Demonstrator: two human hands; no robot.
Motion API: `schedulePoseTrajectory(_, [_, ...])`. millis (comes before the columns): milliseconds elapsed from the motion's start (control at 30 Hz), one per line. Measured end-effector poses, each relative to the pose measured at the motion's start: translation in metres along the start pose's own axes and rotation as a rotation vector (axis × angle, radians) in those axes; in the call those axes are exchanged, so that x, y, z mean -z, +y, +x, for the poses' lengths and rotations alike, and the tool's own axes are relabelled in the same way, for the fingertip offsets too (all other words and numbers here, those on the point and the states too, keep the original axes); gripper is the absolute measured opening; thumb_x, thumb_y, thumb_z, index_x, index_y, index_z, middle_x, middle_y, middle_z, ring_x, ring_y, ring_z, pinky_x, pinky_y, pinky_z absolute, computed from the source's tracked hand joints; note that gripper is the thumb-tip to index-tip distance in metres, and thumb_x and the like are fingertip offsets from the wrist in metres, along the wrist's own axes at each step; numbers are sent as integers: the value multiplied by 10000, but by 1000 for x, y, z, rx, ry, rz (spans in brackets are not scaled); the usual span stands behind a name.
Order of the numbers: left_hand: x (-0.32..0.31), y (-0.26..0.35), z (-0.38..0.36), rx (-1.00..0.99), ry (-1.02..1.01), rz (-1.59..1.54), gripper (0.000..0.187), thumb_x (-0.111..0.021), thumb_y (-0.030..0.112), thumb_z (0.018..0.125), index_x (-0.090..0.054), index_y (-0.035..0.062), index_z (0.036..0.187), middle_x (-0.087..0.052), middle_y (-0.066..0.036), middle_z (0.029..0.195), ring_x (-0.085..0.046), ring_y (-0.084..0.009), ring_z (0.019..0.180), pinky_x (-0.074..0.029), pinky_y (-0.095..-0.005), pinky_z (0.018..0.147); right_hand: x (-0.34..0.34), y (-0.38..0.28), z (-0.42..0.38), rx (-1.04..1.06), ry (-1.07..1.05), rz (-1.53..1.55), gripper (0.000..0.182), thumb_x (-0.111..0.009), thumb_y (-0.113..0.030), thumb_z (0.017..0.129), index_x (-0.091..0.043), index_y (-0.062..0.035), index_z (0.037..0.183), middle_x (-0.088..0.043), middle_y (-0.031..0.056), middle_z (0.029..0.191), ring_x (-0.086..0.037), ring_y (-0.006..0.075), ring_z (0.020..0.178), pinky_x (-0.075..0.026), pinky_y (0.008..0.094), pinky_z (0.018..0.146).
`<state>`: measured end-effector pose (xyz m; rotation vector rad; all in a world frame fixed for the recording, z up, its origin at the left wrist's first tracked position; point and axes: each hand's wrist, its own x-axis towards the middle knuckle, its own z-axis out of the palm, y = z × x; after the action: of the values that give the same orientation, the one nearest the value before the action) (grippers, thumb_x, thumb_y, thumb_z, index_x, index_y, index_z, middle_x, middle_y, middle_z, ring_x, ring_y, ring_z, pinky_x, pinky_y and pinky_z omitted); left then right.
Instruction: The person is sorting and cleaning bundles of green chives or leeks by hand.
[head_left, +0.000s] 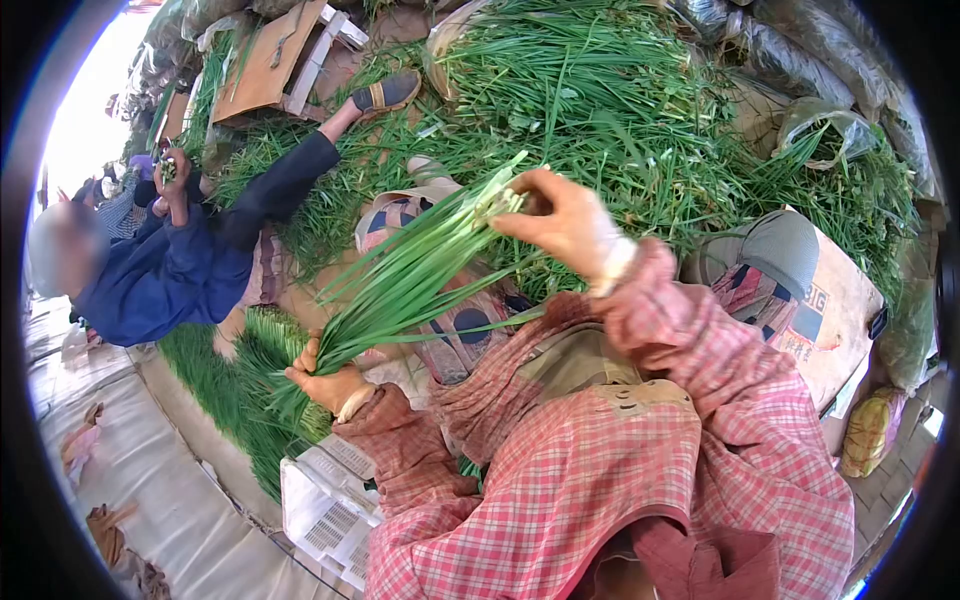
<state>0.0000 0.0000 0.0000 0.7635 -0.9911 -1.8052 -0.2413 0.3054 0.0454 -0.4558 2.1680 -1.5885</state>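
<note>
A bunch of garlic chives (415, 270) slants across in front of me, its pale stem ends at the upper right and its green leaves trailing to the lower left. My left hand (328, 385) is closed around the leafy part. At the other end, my right hand (560, 222) pinches at the pale stems, thumb and forefinger curled together. Some longer leaves hang loose below the bunch. Beneath my left hand lie stacked bundles of chives (225, 385), partly hidden by my hand and sleeve.
Ahead spreads a large heap of loose chives (600, 110). A co-worker in blue (165, 275) sits at the left, holding something small. A wooden board (268, 62) leans at the back left; a printed carton (325, 505) stands by my left elbow. Plastic bags (800, 60) line the back right.
</note>
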Motion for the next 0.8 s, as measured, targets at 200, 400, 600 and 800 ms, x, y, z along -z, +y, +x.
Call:
schedulePoseTrajectory(200, [-63, 14, -35, -41, 359, 25, 381, -260, 421, 941, -393, 139, 721, -476, -30, 660, -521, -244, 875, -419, -452, 856, -9, 9, -8, 155, 9, 86, 313, -713, -263, 657, -538, -29, 769, -531, 113, 746, -532, 240, 701, -423, 319, 635])
schedulePoseTrajectory(400, [-53, 4, -34, -86, 236, -155, 431, -297, 415, 939, -312, 136, 612, -338, 12, 555, -434, -188, 675, -377, -422, 907, 7, 42, -53, 406, -215, -39, 178, -677, -177, 702, -555, -60, 759, -519, 74, 715, -507, 241, 683, -422, 315, 665])
schedulePoseTrajectory(600, [-35, 1, -26, -99, -17, -289, 460, -299, 411, 941, -248, 148, 567, -234, 37, 499, -348, -143, 567, -370, -386, 900, 5, 69, -52, -173, -18, 371, 194, -624, -215, 800, -579, -27, 782, -561, 6, 721, -491, 94, 687, -418, 250, 637])
schedulePoseTrajectory(800, [-26, -5, -22, -89, -155, -362, 448, -300, 379, 945, -242, 156, 561, -251, 33, 497, -340, -144, 547, -396, -390, 881, 39, 46, -4, -32, 206, 32, 388, -588, -408, 812, -580, -19, 820, -570, 95, 704, -520, 178, 673, -438, 295, 654])
